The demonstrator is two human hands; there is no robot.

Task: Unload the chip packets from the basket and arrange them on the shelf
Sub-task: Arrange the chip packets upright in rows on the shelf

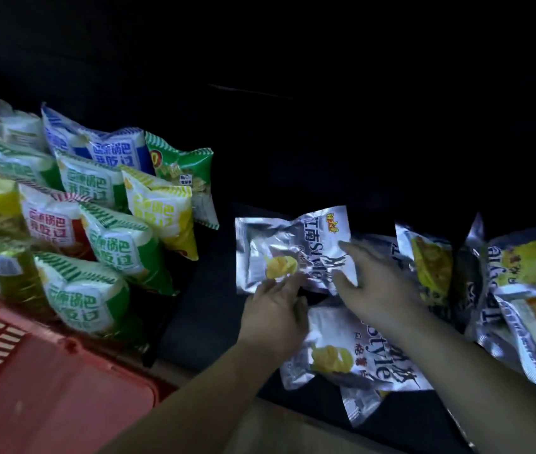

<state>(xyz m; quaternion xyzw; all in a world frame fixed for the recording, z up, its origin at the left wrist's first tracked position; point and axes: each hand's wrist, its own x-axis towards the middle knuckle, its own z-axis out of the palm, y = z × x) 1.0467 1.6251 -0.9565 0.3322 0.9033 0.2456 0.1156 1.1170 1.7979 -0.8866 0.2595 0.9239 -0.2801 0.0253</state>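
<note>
basket (14, 371): red one, bottom left, right by the shelf (191, 326)
colourful packets (112, 237): standing in rows, left end
silver packet (289, 247): flat, mid-shelf
left hand (275, 309): pinching its lower edge
right hand (371, 283): fingers straight, laid on its right side
other silver packets (522, 273): piled at the right

The dark shelf (194, 322) runs deep, its back lost in shadow; at the left, puffed packets (119, 244) in green, blue, red and yellow stand leaning in overlapping rows down to the front edge; a bare strip parts them from the silver ones; a silver packet (279, 244) sits furthest back, tilted; a second silver packet (332, 339) lies flat near the front, over a third (358, 404); at the right, more silver packets (528, 267) overlap in a heap.
</note>
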